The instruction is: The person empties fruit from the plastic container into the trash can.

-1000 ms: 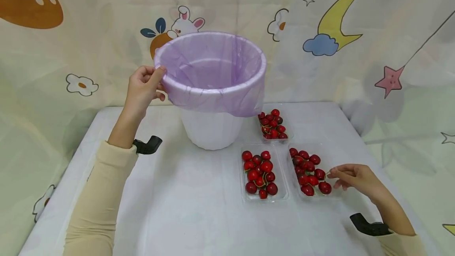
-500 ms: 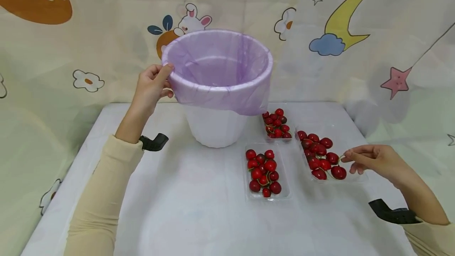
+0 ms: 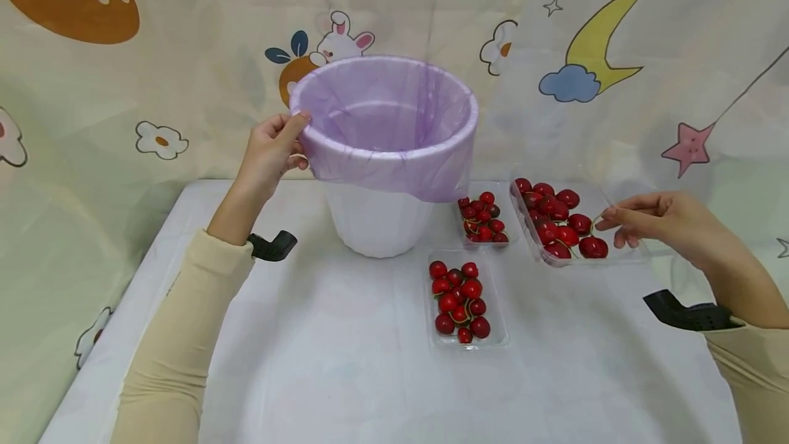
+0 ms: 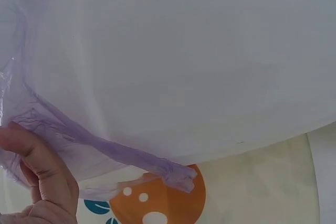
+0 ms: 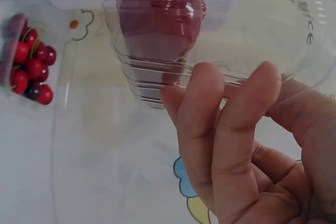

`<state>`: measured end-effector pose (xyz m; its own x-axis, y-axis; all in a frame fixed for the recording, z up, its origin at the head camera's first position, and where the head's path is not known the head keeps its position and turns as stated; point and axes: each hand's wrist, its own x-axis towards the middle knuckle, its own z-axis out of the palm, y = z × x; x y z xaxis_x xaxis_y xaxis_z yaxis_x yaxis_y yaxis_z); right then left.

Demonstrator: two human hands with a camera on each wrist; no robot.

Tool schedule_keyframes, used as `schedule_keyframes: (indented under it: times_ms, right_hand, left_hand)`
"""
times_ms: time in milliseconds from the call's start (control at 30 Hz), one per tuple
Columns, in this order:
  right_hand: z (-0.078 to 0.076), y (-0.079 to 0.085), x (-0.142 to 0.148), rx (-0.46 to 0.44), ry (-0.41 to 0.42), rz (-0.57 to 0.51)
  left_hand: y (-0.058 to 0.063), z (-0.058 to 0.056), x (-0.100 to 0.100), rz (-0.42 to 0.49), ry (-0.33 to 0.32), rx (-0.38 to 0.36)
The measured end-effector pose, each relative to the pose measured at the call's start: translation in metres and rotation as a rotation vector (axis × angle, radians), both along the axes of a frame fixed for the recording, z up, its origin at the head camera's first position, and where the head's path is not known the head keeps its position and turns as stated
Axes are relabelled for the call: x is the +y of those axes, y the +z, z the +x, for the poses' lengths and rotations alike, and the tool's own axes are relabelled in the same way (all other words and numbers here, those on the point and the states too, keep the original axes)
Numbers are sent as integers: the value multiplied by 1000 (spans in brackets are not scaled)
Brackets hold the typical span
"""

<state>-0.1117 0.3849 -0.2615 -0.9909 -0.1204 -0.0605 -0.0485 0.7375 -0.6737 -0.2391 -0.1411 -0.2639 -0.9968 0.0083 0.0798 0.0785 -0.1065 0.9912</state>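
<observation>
Left hand [image 3: 269, 148]: pinching rim of white round bucket [image 3: 377, 221], translucent purple plastic liner [image 3: 394, 173] folded over
Right hand [image 3: 674, 226]: gripping clear plastic tray [image 3: 557, 262] of red cherries [image 3: 567, 234], lifted

A printed cloth [image 3: 216, 74] behind the white table [image 3: 308, 362] shows yellow moon [image 3: 590, 36], pink star [image 3: 687, 146] and, cropped, perhaps a mushroom [image 3: 80, 16].

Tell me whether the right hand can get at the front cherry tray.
Probably not as things stand: the right hand grips the raised tray, so it would likely need to set that down before taking the front tray.
</observation>
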Motion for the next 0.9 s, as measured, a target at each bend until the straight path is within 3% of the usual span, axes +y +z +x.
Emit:
schedule_keyframes:
  times_ms: [367, 633, 800, 900]
  right_hand:
    - [-30, 32, -9, 73, -35, -42]
    - [-58, 65, -21, -2, -75, 17]
    - [-82, 86, -33, 1, 10, -143]
    - [-95, 98, -41, -32, 7, -204]
  left_hand:
    - [1, -2, -1, -13, -12, 8]
    - [-7, 5, -2, -4, -35, 7]
    - [-2, 5, -1, -36, -18, 23]
    - [0, 4, 1, -46, -12, 29]
